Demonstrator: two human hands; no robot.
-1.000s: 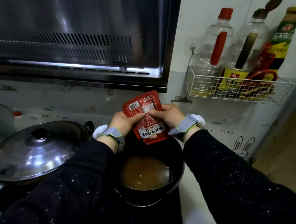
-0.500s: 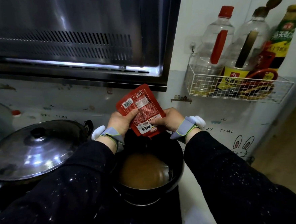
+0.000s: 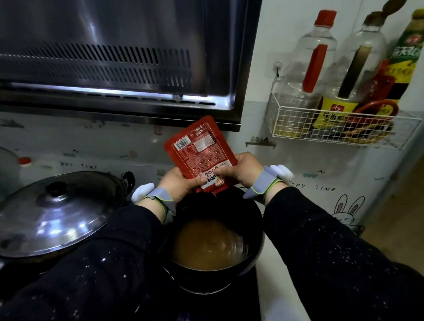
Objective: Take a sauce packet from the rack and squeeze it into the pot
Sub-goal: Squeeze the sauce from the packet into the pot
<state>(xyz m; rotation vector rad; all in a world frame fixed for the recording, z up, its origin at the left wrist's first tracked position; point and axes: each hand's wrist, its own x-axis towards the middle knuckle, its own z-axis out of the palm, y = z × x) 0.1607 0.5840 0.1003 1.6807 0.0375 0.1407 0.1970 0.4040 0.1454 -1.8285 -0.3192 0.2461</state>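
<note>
A red sauce packet (image 3: 200,148) stands upright over the far rim of a black pot (image 3: 257,235), its printed back facing me and its lower end pointing down into the pot. My left hand (image 3: 176,183) grips the packet's lower left, and my right hand (image 3: 244,168) pinches its lower right. The pot holds brown liquid (image 3: 207,246). Whether sauce is coming out is hidden by my hands. The white wire rack (image 3: 339,129) hangs on the wall to the right.
A pan with a shiny metal lid (image 3: 46,214) sits to the left of the pot. The range hood (image 3: 113,57) hangs above. Several bottles (image 3: 309,58) and red packets stand in the rack. A floor area lies at the far right.
The packet has risen and tilted, its top now leaning left and away. Both hands have slid down to its lower end and closed together over the pot.
</note>
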